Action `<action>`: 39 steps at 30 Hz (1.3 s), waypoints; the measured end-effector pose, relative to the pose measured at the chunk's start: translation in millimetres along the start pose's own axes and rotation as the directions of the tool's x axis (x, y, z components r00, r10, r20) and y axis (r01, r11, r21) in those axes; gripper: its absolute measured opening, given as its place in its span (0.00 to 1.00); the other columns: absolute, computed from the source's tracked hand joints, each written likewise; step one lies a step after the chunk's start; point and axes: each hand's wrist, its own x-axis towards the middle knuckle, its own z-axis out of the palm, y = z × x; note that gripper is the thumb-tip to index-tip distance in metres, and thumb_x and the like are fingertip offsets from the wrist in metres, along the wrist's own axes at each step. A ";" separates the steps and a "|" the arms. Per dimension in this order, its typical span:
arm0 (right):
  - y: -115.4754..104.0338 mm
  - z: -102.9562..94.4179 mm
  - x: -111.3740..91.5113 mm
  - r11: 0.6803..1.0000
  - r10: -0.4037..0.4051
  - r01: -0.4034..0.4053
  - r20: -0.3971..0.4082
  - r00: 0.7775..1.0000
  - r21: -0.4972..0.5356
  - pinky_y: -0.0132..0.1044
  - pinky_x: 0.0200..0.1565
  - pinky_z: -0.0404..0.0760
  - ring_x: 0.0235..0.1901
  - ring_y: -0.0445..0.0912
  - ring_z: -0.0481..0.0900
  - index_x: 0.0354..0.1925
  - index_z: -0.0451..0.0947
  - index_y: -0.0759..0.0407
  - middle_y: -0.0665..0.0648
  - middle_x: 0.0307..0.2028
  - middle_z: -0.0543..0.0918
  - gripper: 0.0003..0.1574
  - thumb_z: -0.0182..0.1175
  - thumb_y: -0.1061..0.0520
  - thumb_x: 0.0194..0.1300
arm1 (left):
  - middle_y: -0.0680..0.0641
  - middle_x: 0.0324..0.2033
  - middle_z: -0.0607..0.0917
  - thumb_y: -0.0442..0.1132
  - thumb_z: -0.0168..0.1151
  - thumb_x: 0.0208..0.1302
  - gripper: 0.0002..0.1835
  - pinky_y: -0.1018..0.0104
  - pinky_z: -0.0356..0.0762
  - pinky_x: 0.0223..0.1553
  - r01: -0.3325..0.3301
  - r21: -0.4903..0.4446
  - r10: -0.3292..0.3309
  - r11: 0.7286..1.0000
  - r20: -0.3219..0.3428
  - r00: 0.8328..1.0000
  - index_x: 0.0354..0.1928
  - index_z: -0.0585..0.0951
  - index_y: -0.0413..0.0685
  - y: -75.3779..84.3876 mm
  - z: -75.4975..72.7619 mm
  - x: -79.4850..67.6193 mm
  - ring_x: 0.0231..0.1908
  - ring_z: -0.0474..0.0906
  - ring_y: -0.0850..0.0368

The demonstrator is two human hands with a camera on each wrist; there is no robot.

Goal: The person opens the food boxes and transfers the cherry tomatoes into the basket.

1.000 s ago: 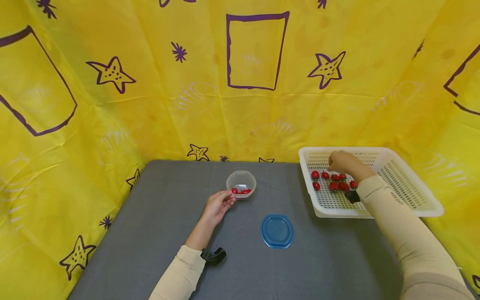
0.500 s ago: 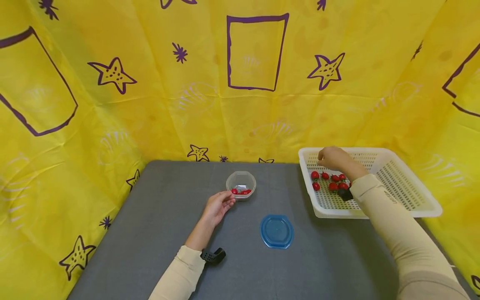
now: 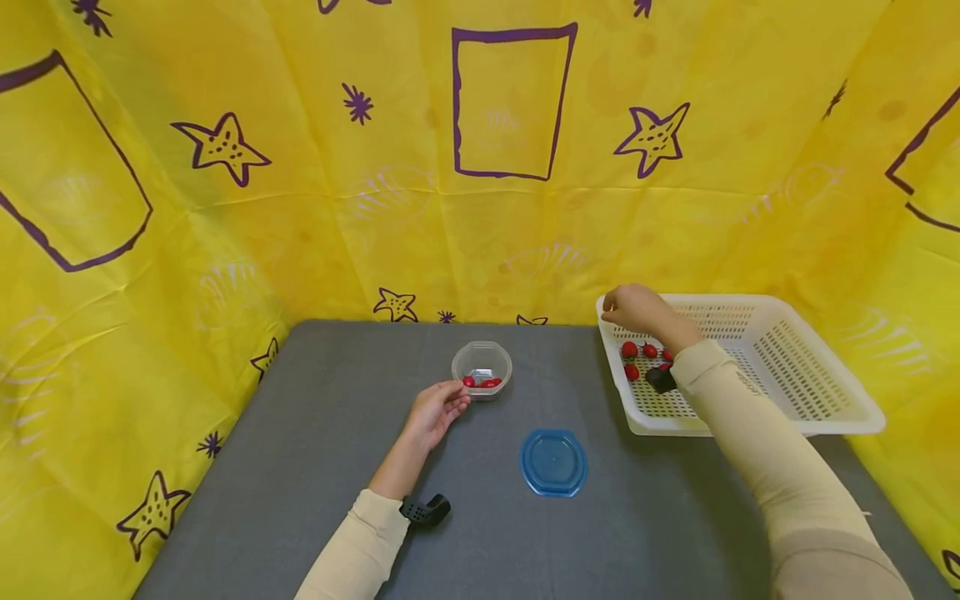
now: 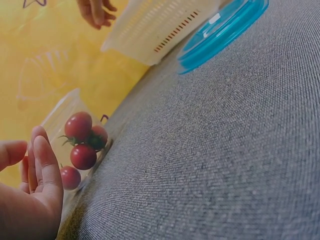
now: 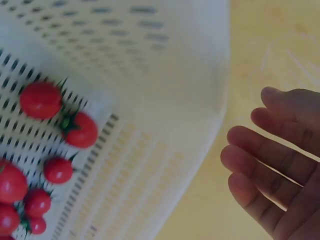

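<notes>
My left hand (image 3: 437,412) lies beside a small clear plastic container (image 3: 482,351), its fingertips right at the near rim. In the left wrist view its fingers are fairly straight, with the thumb apart from them. Several cherry tomatoes (image 4: 83,156) with green stems sit in the container. My right hand (image 3: 638,308) is over the left back corner of a white slotted basket (image 3: 813,371). Seen from the right wrist, its fingers are relaxed, thumb close to the index finger, with nothing visible between them. More cherry tomatoes (image 5: 57,170) lie on the basket floor, partly hidden by my forearm in the head view.
A round blue lid (image 3: 554,463) lies on the grey cloth-covered table (image 3: 315,433) between container and basket, nearer to me. A yellow patterned curtain (image 3: 510,242) hangs along the back and sides. Dark cameras are strapped to both wrists.
My right hand has moved left and slightly up, from over the tomatoes to the basket's left back corner. The left hand, container and lid have kept their places.
</notes>
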 end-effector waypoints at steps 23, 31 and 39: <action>-95.0 19.6 50.7 0.977 -0.207 0.200 0.121 0.971 0.070 0.48 0.50 0.80 0.43 0.55 0.83 0.42 0.84 0.64 0.61 0.40 0.87 0.13 0.65 0.57 0.60 | 0.54 0.23 0.82 0.32 0.53 0.70 0.07 0.74 0.79 0.31 -0.013 0.014 0.013 1.000 -0.027 1.000 0.44 0.74 0.34 3.8 3.9 -1.2 0.25 0.80 0.64; -115.0 39.4 58.2 0.966 -0.252 0.233 0.221 0.942 0.110 0.45 0.49 0.82 0.44 0.54 0.84 0.44 0.84 0.65 0.61 0.42 0.87 0.14 0.64 0.57 0.62 | 0.53 0.23 0.83 0.32 0.55 0.69 0.06 0.74 0.80 0.31 -0.006 0.005 0.006 1.000 -0.030 1.000 0.43 0.75 0.35 1.3 4.4 -3.8 0.25 0.81 0.64; -134.0 61.0 63.5 0.961 -0.264 0.226 0.297 0.918 0.157 0.42 0.49 0.82 0.46 0.53 0.83 0.47 0.83 0.66 0.61 0.45 0.86 0.16 0.64 0.59 0.63 | 0.53 0.24 0.83 0.32 0.55 0.69 0.08 0.73 0.80 0.32 -0.010 0.009 0.010 1.000 -0.031 0.999 0.44 0.75 0.33 -1.5 4.3 -4.6 0.26 0.81 0.64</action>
